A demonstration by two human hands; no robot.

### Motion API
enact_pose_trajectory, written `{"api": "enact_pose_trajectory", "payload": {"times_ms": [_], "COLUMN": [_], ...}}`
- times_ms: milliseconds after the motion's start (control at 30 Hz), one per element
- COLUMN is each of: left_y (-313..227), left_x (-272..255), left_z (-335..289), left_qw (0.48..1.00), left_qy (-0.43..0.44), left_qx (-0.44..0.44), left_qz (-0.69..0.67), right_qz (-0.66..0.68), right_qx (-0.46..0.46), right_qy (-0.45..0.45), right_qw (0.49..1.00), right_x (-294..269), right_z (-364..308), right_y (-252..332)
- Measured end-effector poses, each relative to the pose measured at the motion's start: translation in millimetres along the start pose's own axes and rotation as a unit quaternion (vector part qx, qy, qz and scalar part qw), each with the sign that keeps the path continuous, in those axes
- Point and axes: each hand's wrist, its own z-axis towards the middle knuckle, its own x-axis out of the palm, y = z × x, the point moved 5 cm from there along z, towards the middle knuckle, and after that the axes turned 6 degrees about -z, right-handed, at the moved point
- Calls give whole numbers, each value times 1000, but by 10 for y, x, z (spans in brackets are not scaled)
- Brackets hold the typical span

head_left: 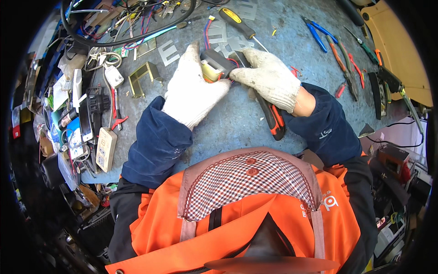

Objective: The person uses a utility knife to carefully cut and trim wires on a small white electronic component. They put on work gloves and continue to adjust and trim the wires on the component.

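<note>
In a white knit glove, my left hand (194,89) is closed round a small black block (216,63) with a yellow and orange face, thumb and fingers on its sides. Red and blue wires come off the block's right side. My right hand (269,75), gloved too, has its fingertips pressed together at the block's right end, by the wires; whether they pinch the block or the wires is hard to see. A tool with a red-and-black handle (274,122) lies under my right hand, its upper part covered by the glove.
Beyond my hands lie a yellow-and-black screwdriver (237,23) and clear letter-shaped plates (169,52). A brass-coloured bracket (143,78), a power strip (106,148) and tangled cables crowd the left. Blue-handled pliers (319,32), red-handled pliers (340,64) and a soldering-gun-like tool (391,80) lie right.
</note>
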Motion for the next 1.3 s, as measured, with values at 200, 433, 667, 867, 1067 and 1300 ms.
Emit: {"api": "enact_pose_trajectory", "payload": {"times_ms": [200, 433, 667, 867, 1067, 1300], "left_y": [75, 172, -146, -210, -136, 53], "left_x": [24, 177, 101, 118, 182, 210], "left_z": [158, 189, 119, 139, 130, 208], "left_qw": [992, 987, 987, 991, 993, 992], "left_qy": [48, -9, -15, -6, -5, 9], "left_qx": [-50, -33, 159, 125, 84, 29], "left_qz": [-106, -160, -19, -46, -85, -126], "right_qz": [54, 142, 169, 142, 213, 180], "right_qx": [-162, -10, -64, -122, -33, -24], "right_qy": [-46, -49, -43, -60, -41, -42], "right_qw": [984, 989, 983, 980, 976, 982], "right_x": [-139, -37, -71, -55, -48, -1], "right_z": [-13, -125, -79, -72, -64, -60], "right_y": [-241, -76, -143, -173, -151, -163]}}
